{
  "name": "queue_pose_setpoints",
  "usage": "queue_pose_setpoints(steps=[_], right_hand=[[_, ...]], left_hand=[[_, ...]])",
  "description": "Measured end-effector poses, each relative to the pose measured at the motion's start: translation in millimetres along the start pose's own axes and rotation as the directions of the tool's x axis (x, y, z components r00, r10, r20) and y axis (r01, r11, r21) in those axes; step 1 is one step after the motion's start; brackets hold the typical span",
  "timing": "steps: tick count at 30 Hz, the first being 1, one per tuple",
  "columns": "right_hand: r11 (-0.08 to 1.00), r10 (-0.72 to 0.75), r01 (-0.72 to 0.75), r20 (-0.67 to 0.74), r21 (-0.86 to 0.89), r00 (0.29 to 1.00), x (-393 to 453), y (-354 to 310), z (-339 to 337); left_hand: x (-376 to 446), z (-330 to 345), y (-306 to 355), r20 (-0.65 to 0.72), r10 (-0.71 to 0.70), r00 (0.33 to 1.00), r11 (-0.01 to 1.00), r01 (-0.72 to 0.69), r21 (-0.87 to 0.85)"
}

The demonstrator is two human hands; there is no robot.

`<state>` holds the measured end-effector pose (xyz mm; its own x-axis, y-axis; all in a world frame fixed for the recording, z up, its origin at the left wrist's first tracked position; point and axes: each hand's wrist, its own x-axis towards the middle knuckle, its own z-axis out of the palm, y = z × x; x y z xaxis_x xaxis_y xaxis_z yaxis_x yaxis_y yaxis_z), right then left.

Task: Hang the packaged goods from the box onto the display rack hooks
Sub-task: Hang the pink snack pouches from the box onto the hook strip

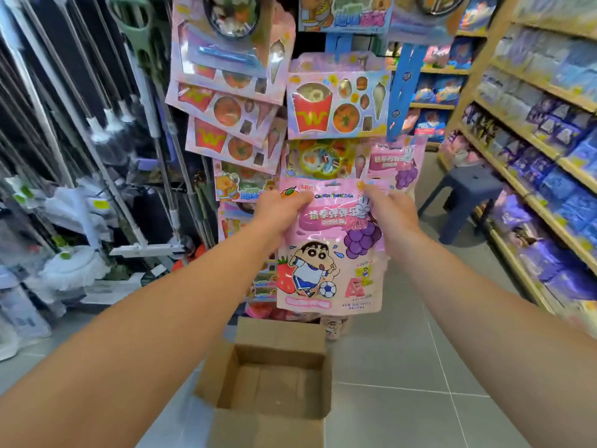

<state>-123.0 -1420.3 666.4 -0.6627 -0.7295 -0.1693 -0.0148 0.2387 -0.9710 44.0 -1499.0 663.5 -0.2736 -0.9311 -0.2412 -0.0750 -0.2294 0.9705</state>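
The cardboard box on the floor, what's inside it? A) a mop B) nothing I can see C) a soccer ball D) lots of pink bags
B: the cardboard box lies open with only its bare brown bottom showing, while both hands hold the pink candy bag above it.

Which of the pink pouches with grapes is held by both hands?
The front pink pouch, showing the cartoon footballer; the other grape pouch hangs behind it, upper right, untouched.

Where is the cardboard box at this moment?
In the head view the cardboard box sits open on the grey floor at bottom centre, between the forearms, directly below the pink packet held by both hands in front of the rack.
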Motion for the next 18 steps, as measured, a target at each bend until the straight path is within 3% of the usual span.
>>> queue_pose_setpoints(steps=[5,9,18], right_hand=[[0.998,-0.042,0.046,-0.086,0.045,0.995,20.0,-28.7,-17.5],[0.995,-0.05,0.061,-0.148,0.073,0.988,34.6,-42.3,-32.0],[0.994,-0.067,0.081,-0.176,0.072,0.982,98.8,-61.6,-82.1]], left_hand=[[20.4,29.0,29.7,0.058,0.044,0.997,0.999,-0.044,0.005],[28.2,47.8,43.7,0.078,0.163,0.984,0.983,-0.168,0.071],[40.3,103.3,61.7,0.06,0.488,0.871,0.785,-0.468,0.405]])
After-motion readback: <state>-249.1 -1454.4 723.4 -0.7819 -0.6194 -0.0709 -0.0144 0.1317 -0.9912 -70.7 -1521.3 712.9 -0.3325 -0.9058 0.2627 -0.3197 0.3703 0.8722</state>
